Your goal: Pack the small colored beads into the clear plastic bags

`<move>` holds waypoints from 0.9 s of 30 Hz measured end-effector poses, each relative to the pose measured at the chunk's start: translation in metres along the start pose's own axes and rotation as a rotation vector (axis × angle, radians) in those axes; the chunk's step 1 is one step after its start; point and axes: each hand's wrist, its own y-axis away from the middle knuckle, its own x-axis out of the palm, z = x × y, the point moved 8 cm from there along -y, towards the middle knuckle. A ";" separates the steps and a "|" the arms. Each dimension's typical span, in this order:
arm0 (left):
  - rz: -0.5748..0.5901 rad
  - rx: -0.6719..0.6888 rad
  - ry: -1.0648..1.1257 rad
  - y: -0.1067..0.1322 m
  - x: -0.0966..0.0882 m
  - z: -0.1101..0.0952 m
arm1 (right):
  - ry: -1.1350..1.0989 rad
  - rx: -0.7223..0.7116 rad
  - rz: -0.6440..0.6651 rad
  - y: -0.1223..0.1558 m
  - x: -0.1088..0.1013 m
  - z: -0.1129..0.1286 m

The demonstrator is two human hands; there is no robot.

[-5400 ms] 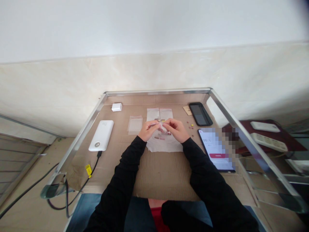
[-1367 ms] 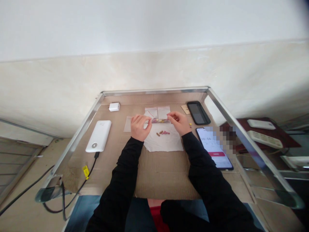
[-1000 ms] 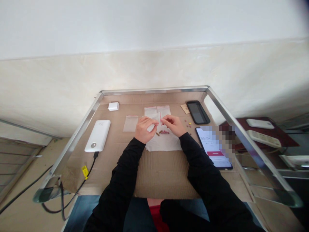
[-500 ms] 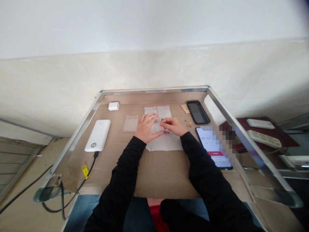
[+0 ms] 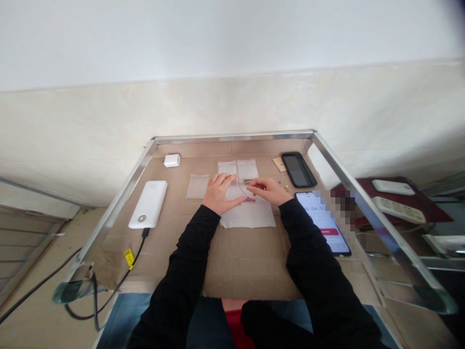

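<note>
Left hand point(image 5: 218, 194) half open, resting against clear resealable bag point(image 5: 236, 186) at center of counter; right hand point(image 5: 267, 190) pinched at bag's red-edged mouth near small capsules point(image 5: 246, 182), hold unclear; white tissue point(image 5: 250, 218) below.

The single head-worn view looks forward and steeply down from just above the person's chest, facing a cream tiled wall point(image 5: 232, 111) at 12 o'clock. Close below, a flat brown cardboard sheet point(image 5: 247, 266) inside a shiny steel table frame point(image 5: 232, 136) fills the centre, and the person's two black-sleeved arms point(image 5: 178, 261) enter from 6 o'clock.
</note>
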 end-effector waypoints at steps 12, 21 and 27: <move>0.064 0.075 0.034 0.001 0.012 -0.003 | 0.333 0.110 0.191 0.012 0.005 -0.024; 0.168 0.077 0.120 0.005 0.031 0.002 | 0.367 0.122 0.197 0.011 0.008 -0.024; 0.186 0.074 0.153 0.006 0.036 0.004 | 0.383 0.104 0.168 0.010 0.006 -0.020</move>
